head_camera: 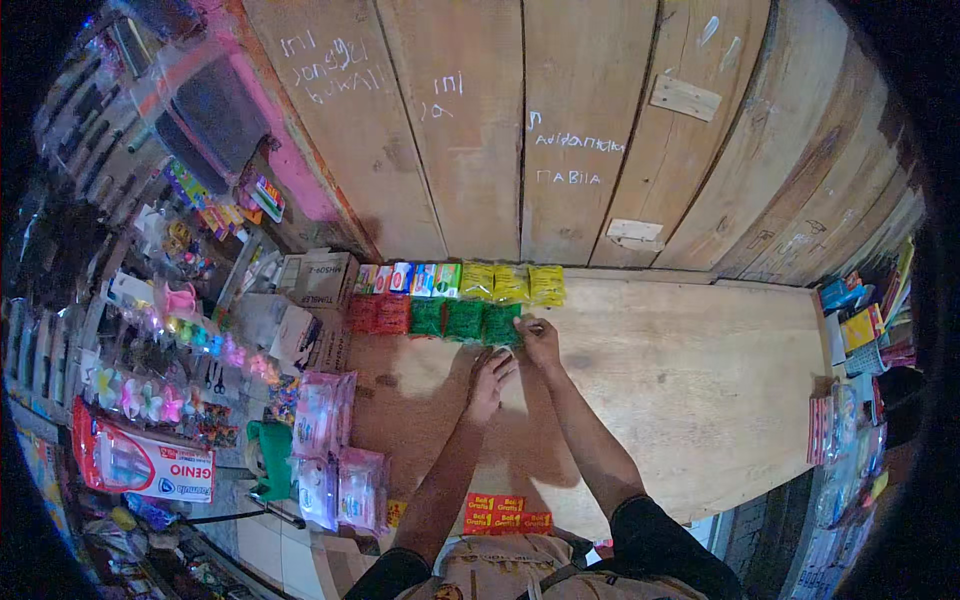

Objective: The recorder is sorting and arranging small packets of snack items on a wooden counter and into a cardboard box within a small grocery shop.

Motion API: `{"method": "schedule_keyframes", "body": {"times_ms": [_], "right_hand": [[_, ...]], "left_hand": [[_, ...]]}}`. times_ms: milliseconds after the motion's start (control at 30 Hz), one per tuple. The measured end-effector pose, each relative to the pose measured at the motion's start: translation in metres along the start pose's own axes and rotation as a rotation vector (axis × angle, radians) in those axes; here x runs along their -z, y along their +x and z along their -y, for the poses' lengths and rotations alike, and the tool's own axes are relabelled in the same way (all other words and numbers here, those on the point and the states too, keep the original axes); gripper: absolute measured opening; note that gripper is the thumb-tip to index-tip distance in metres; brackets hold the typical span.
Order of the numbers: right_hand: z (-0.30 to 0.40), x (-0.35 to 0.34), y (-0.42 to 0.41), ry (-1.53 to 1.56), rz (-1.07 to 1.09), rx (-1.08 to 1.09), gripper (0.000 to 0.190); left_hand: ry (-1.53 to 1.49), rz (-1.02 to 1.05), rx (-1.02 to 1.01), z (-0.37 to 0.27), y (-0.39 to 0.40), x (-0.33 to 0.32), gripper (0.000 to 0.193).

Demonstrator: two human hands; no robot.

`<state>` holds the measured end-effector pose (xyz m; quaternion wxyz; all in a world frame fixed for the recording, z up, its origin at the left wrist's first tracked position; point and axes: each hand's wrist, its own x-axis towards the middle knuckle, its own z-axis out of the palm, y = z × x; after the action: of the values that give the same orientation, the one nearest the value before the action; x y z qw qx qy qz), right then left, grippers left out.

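Observation:
On a wooden counter, green packets (pixel 463 320) stand in a row beside red packets (pixel 379 312). Behind them a second row runs along the plank wall, with small boxes (pixel 424 279) at the left and yellow packets (pixel 511 283) at the right. My right hand (pixel 538 339) has its fingertips at the right edge of the last green packet; whether they grip it cannot be told. Just in front of the green row is my left hand (pixel 491 379), its fingers apart and slightly curled, with nothing seen in it.
Cardboard boxes (pixel 316 280) and pink-and-white packs (pixel 324 420) line the counter's left side. Hanging goods and a red-and-white toothbrush pack (pixel 142 459) are further left. A red-and-yellow printed strip (pixel 506 514) lies at the near edge. Shelved goods (pixel 862 330) stand at right.

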<state>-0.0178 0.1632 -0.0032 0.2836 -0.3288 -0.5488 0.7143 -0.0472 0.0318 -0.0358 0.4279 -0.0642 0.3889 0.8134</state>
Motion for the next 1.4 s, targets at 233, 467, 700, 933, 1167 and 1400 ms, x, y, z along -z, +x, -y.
{"method": "schedule_keyframes", "body": {"times_ms": [233,467,700,933,1167,1400], "right_hand": [[0.004,0.054,-0.027,-0.19,0.062,0.004,0.007],[0.004,0.065,-0.108,0.238,0.131,-0.226,0.013],[0.018,0.093,-0.206,0.049,0.238,-0.368,0.009],[-0.008,0.113,-0.292,0.118,0.135,-0.365,0.008],[0.002,0.094,-0.346,0.141,-0.057,-0.281,0.009],[-0.016,0.073,-0.417,0.193,-0.248,-0.205,0.013]], "left_hand": [[0.115,0.066,-0.075,0.014,-0.028,-0.021,0.034],[0.238,0.002,0.097,0.021,-0.077,-0.002,0.035],[0.457,0.072,0.1,0.038,-0.169,0.027,0.035],[0.496,0.223,0.248,0.04,-0.22,0.052,0.033],[0.572,0.284,0.128,0.02,-0.241,0.066,0.028],[0.696,0.362,0.262,0.015,-0.273,0.073,0.026]]}}
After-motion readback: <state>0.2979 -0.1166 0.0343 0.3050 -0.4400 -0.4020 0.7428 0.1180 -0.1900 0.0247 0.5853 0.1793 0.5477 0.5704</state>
